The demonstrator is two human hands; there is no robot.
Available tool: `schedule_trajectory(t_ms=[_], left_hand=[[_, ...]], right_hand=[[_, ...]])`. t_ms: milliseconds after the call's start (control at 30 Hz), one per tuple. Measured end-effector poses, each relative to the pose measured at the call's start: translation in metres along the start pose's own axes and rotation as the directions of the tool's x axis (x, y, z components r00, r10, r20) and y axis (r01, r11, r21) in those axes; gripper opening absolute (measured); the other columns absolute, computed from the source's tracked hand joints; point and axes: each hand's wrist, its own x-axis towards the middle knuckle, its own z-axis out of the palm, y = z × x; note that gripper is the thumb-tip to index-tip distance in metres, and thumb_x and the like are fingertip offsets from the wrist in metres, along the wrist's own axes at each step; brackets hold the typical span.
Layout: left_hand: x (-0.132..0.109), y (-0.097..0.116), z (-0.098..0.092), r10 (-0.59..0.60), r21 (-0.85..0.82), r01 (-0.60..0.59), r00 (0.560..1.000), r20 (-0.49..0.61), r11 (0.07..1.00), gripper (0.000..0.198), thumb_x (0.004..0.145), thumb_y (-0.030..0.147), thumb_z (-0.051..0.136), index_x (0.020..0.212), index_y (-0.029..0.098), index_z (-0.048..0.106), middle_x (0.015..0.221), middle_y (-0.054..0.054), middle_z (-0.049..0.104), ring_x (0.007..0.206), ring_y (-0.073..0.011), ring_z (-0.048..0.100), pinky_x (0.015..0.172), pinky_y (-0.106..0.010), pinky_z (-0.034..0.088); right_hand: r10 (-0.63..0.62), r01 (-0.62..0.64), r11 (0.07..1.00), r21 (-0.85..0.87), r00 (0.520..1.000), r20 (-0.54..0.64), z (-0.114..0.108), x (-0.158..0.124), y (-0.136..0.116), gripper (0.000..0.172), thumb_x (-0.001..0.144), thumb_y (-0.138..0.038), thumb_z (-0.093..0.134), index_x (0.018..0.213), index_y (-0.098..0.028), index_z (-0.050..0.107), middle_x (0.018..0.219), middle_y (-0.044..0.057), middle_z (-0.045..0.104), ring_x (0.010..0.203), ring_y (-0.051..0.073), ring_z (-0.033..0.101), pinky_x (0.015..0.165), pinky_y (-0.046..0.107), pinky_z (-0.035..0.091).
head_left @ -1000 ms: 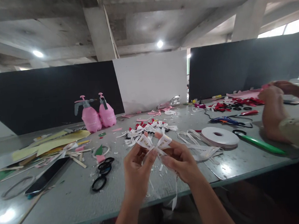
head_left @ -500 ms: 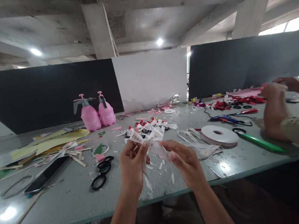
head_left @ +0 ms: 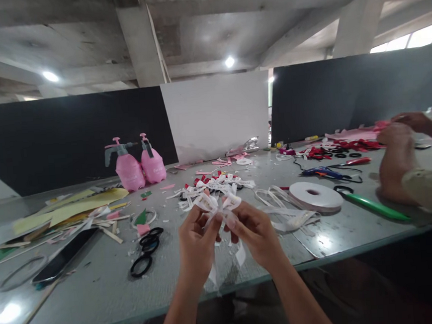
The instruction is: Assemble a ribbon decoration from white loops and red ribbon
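Note:
Between my hands, above the front of the table, is a white ribbon bow [head_left: 208, 202] with gold print, its loops up and its tails hanging below. My left hand [head_left: 197, 241] is closed on the bow's left side, thumb near the knot. My right hand [head_left: 253, 231] pinches the right loop, its thumb also close to the middle. The knot is partly covered by my fingers. Just behind lies a pile of white printed ribbon pieces [head_left: 221, 183] with red bits and black rings among them.
At left lie black hair ties [head_left: 142, 264], a phone [head_left: 64, 256], yellow paper [head_left: 88, 207] and two pink spray bottles [head_left: 130, 171]. To the right are a ribbon roll [head_left: 316, 197], a green tool [head_left: 378, 206] and a blue glue gun [head_left: 327, 172]. Another person's arm [head_left: 399, 167] rests at far right.
My right hand has moved left and inward, from the bow's right side with fingers apart to a pinch beside the knot. The bow's loops now stand more evenly on both sides.

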Motion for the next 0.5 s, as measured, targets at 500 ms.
schedule_trajectory(t_ms=[500], left_hand=[[-0.015,0.003,-0.005,-0.042,-0.354,0.063,0.997,0.068,0.933,0.045,0.076,0.028,0.073,0.119,0.019,0.064,0.065,0.003,0.054,0.049,-0.0054,0.045,0.046,-0.016,0.04]], right_hand=[[0.182,-0.11,0.839,0.532,0.98,-0.083,0.021,-0.012,0.008,0.066,0.073,-0.026,0.072,0.137,-0.023,0.054,0.049,-0.007,0.041,0.047,0.01,0.039,0.046,0.021,0.04]])
